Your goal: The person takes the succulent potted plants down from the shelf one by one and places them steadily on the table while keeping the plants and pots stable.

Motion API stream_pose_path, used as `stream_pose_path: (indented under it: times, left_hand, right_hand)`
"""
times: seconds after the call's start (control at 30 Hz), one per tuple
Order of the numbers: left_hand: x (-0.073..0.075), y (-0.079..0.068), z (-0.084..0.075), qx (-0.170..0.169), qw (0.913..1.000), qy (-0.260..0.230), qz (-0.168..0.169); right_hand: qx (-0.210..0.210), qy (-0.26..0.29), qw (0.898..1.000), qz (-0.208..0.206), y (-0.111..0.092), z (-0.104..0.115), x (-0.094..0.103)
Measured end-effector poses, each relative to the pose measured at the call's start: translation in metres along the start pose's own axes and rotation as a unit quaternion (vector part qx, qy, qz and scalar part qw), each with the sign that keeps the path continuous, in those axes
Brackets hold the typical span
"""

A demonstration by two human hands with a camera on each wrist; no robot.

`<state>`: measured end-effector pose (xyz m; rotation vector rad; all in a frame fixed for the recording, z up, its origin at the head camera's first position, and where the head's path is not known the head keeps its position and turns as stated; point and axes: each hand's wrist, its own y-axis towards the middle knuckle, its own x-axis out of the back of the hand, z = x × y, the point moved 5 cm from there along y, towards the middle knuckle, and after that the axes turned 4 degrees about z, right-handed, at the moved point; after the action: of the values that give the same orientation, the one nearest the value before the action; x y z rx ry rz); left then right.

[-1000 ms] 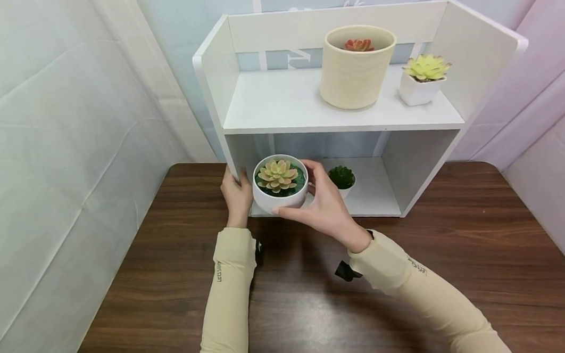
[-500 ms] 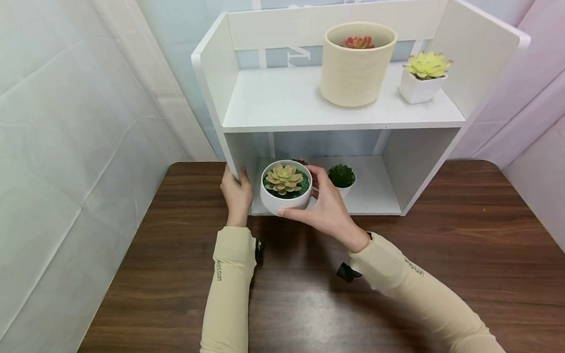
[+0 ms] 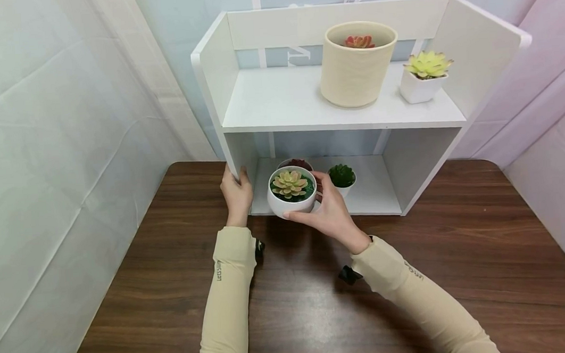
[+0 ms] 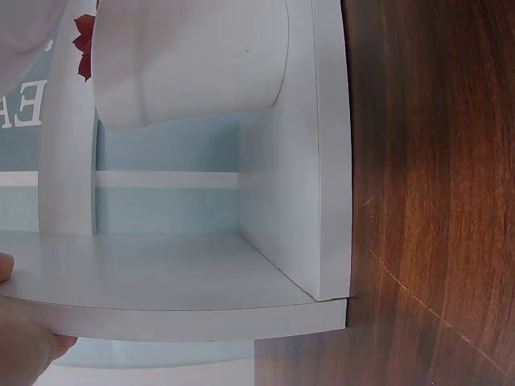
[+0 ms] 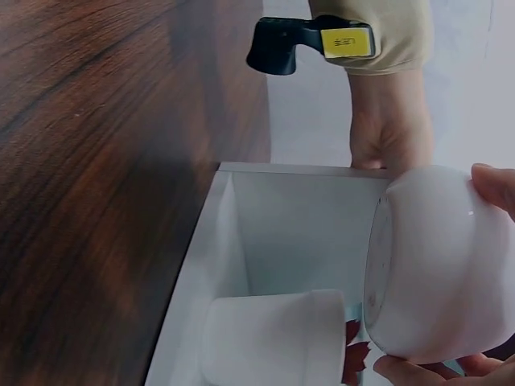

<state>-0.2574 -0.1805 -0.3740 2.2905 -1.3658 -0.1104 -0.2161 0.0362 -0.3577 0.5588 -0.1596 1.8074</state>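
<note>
My right hand point(image 3: 327, 209) holds a round white pot point(image 3: 284, 205) with a pinkish-green succulent point(image 3: 290, 184), thumb at its front and fingers behind its right side. In the right wrist view the pot's point(image 5: 442, 265) underside shows, raised off the lower shelf. Behind it, a white pot with a dark red succulent point(image 3: 298, 164) stands on the lower shelf, partly hidden. My left hand point(image 3: 237, 192) grips the front edge of the shelf unit's left side panel point(image 3: 230, 147); in the left wrist view fingers and thumb point(image 4: 24, 342) lie on both sides of that panel.
A small white pot with a dark green succulent point(image 3: 342, 176) sits right of the held pot on the lower shelf. The upper shelf point(image 3: 278, 99) bears a large cream pot point(image 3: 356, 79) and a square white pot with a yellow-green succulent point(image 3: 422, 89). The unit stands on a brown wooden table point(image 3: 164, 289).
My right hand has brought the round pot rightward and slightly toward me, uncovering the red succulent behind it. The left hand has kept its grip on the panel.
</note>
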Motion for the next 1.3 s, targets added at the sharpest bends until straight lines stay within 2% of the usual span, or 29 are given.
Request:
stream_pose_path:
  times: [0.47, 0.83, 1.3]
  left_hand:
    - [0.0, 0.0, 0.001, 0.005, 1.0, -0.007, 0.003]
    - [0.0, 0.0, 0.001, 0.009, 1.0, 0.0, 0.001]
    - [0.0, 0.0, 0.001, 0.011, 0.9999, -0.004, 0.001]
  right_hand:
    - [-0.03, 0.009, 1.0, -0.002, -0.008, -0.02, -0.011]
    - [-0.018, 0.004, 1.0, -0.007, -0.013, -0.03, -0.02]
    - [-0.041, -0.006, 0.999, 0.011, -0.018, -0.042, -0.034]
